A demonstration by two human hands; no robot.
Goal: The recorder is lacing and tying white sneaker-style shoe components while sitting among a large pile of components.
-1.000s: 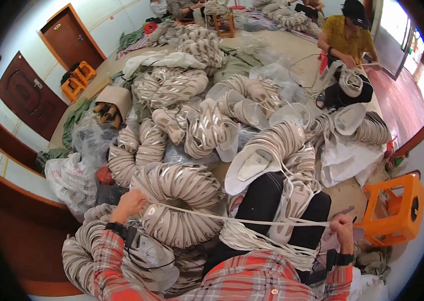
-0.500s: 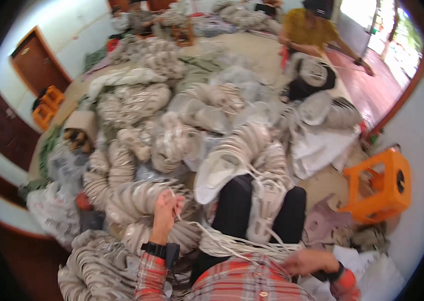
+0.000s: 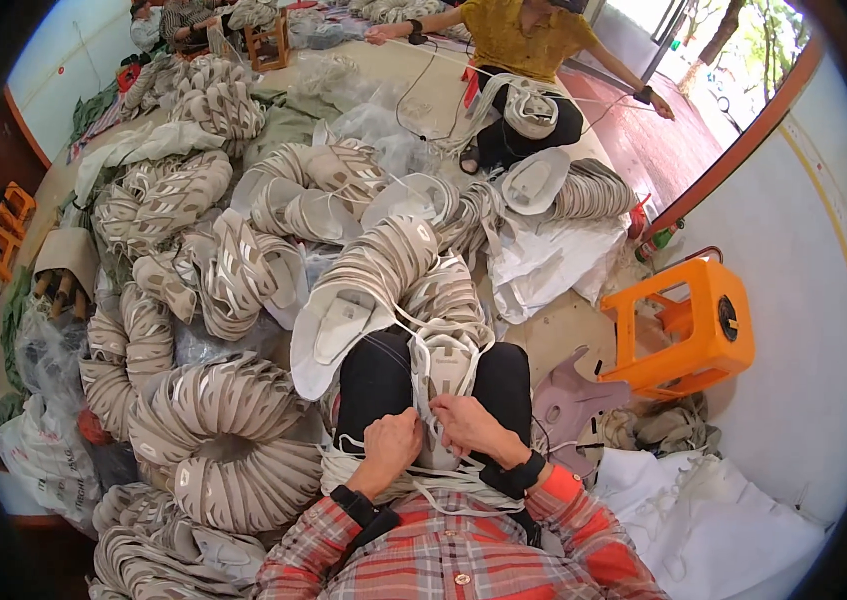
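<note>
The left hand [image 3: 393, 450] and right hand [image 3: 478, 430] flank the shoe upper [image 3: 441, 385], which lies between two dark-clad knees [image 3: 375, 372]; fingers are bent, but whether they pinch a lace or its edge cannot be told. Small lettering marks its tongue [image 3: 446, 362]. One orange stool [image 3: 683, 325] stands right of the upper; far left, one box [image 3: 67, 248] contains brown rolls [image 3: 61, 298], and one white sack [image 3: 46, 465] bears print.
</note>
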